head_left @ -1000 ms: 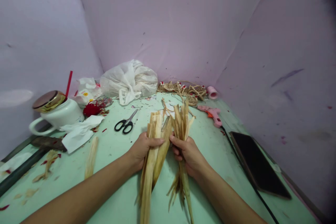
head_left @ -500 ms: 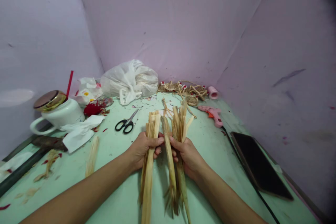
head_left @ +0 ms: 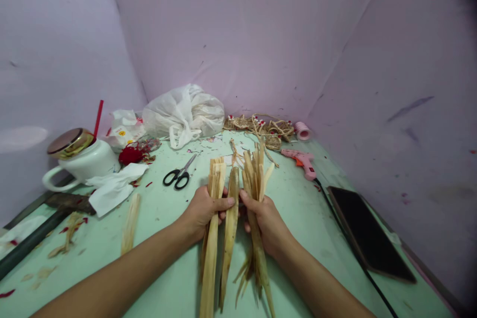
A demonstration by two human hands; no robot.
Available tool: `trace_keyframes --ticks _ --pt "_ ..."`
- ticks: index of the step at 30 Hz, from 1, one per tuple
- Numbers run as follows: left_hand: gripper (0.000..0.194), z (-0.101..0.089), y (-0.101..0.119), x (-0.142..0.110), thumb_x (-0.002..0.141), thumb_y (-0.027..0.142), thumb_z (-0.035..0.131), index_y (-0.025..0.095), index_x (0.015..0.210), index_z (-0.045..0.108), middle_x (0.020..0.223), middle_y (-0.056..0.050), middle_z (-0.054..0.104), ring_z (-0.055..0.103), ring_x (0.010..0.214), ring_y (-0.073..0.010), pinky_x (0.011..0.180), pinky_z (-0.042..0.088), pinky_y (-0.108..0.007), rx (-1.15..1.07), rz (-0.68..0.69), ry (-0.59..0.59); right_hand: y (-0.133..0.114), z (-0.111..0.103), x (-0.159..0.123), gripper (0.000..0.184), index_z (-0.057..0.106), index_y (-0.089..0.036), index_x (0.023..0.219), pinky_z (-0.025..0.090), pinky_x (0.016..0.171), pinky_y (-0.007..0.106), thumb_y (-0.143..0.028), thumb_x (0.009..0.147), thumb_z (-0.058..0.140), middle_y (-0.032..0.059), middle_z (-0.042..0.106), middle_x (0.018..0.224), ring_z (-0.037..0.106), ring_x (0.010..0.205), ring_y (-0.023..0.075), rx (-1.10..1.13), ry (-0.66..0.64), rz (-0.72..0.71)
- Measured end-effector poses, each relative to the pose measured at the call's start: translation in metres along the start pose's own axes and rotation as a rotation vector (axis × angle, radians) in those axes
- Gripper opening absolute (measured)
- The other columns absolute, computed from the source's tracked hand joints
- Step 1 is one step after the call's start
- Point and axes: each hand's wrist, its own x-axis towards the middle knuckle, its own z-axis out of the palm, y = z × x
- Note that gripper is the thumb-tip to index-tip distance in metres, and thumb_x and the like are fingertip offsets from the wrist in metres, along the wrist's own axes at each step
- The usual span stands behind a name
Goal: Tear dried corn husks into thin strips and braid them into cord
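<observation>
Over the middle of the green table my left hand [head_left: 206,211] is closed round a bundle of pale dried leaf strips [head_left: 211,268]. Its thumb also pins a single dried strip [head_left: 230,238] that hangs between the two bundles. My right hand [head_left: 264,218] grips a second bundle of dried leaf strips [head_left: 257,169], with frayed, splayed lower ends. The right fingertips are close to the single strip; whether they touch it I cannot tell. Fingers behind both bundles are partly hidden. A loose pale strip [head_left: 130,223] lies left of my left forearm.
Black-handled scissors [head_left: 179,174] lie beyond my left hand. At left are a white mug [head_left: 91,161], a hammer [head_left: 70,202] and tissue [head_left: 115,184]. A plastic bag [head_left: 186,114] and braided cords [head_left: 261,126] sit by the wall. A pink glue gun [head_left: 303,161] and dark tablet [head_left: 368,233] are at right.
The single strip has moved left, away from the right-hand bundle and over to my left thumb. Both bundles stay in nearly the same place.
</observation>
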Motion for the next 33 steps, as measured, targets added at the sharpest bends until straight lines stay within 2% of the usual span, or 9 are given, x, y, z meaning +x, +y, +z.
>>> trace_keyframes --ticks 5,10,15,21,24,27,30,31,33 --pt "0.035 -0.001 0.003 0.002 0.047 0.023 0.077 0.013 0.070 0.052 0.041 0.005 0.047 0.038 0.034 -0.0039 0.033 0.028 -0.014 0.006 0.001 0.036 -0.002 -0.005 0.002 0.031 0.058 -0.011 0.070 0.025 0.032 0.017 -0.036 0.057 0.071 0.0009 0.055 0.051 0.044 0.043 0.0081 -0.067 -0.011 0.017" --pt "0.033 -0.003 0.007 0.004 0.047 0.017 0.074 0.014 0.072 0.053 0.043 0.006 0.047 0.036 0.033 -0.0030 0.032 0.026 -0.014 -0.030 -0.014 0.087 0.000 -0.011 0.007 0.028 0.060 -0.011 0.075 0.029 0.034 0.018 -0.030 0.057 0.069 0.0009 0.056 0.056 0.045 0.044 0.0084 -0.067 0.103 0.050" --pt "0.020 -0.003 0.007 0.005 0.048 0.016 0.068 0.012 0.059 0.052 0.037 0.004 0.044 0.036 0.032 -0.0043 0.031 0.026 -0.015 0.002 -0.061 0.127 0.000 -0.013 0.008 0.025 0.059 -0.011 0.073 0.029 0.034 0.018 -0.029 0.059 0.068 0.0012 0.056 0.056 0.045 0.044 0.0081 -0.046 0.053 0.038" --pt "0.018 -0.006 0.004 0.007 0.054 0.024 0.066 0.013 0.054 0.051 0.032 0.003 0.041 0.034 0.027 -0.0057 0.030 0.024 -0.017 0.047 -0.043 0.088 0.002 -0.009 0.007 0.023 0.057 -0.012 0.080 0.035 0.036 0.018 -0.024 0.062 0.064 0.0027 0.059 0.060 0.051 0.048 0.0106 0.005 0.053 0.081" --pt "0.019 -0.006 0.003 0.005 0.054 0.025 0.066 0.013 0.057 0.052 0.030 0.004 0.041 0.031 0.026 -0.0054 0.030 0.023 -0.018 0.087 -0.015 0.060 0.003 -0.005 0.004 0.021 0.056 -0.012 0.077 0.034 0.034 0.019 -0.029 0.064 0.062 0.0011 0.057 0.053 0.045 0.040 0.0092 0.016 0.080 0.104" --pt "0.020 -0.004 0.002 0.003 0.056 0.026 0.066 0.014 0.057 0.051 0.032 0.003 0.043 0.034 0.027 -0.0063 0.031 0.025 -0.018 0.101 -0.028 0.039 0.000 -0.001 0.000 0.030 0.057 -0.011 0.069 0.026 0.033 0.019 -0.042 0.068 0.060 0.0020 0.056 0.049 0.039 0.036 0.0069 -0.014 -0.051 0.048" --pt "0.020 -0.002 -0.001 0.002 0.058 0.027 0.065 0.014 0.057 0.050 0.033 0.002 0.044 0.035 0.028 -0.0067 0.031 0.025 -0.018 0.143 -0.039 0.055 -0.003 0.000 -0.003 0.032 0.059 -0.010 0.070 0.024 0.035 0.018 -0.041 0.064 0.065 0.0058 0.062 0.056 0.048 0.044 0.0096 -0.083 -0.176 -0.003" --pt "0.020 -0.003 -0.001 0.003 0.060 0.027 0.065 0.015 0.057 0.049 0.033 0.002 0.044 0.035 0.028 -0.0065 0.031 0.025 -0.018 0.154 -0.038 0.064 -0.004 0.000 -0.003 0.030 0.060 -0.010 0.071 0.024 0.035 0.019 -0.038 0.062 0.067 0.0061 0.062 0.057 0.050 0.046 0.0105 -0.103 -0.164 -0.004" --pt "0.020 -0.004 -0.002 0.004 0.061 0.028 0.063 0.015 0.058 0.049 0.034 0.002 0.045 0.034 0.028 -0.0063 0.031 0.025 -0.018 0.158 -0.021 0.081 -0.003 -0.003 0.000 0.027 0.059 -0.011 0.072 0.024 0.034 0.019 -0.033 0.060 0.068 0.0036 0.060 0.054 0.047 0.043 0.0096 -0.119 -0.058 -0.005"
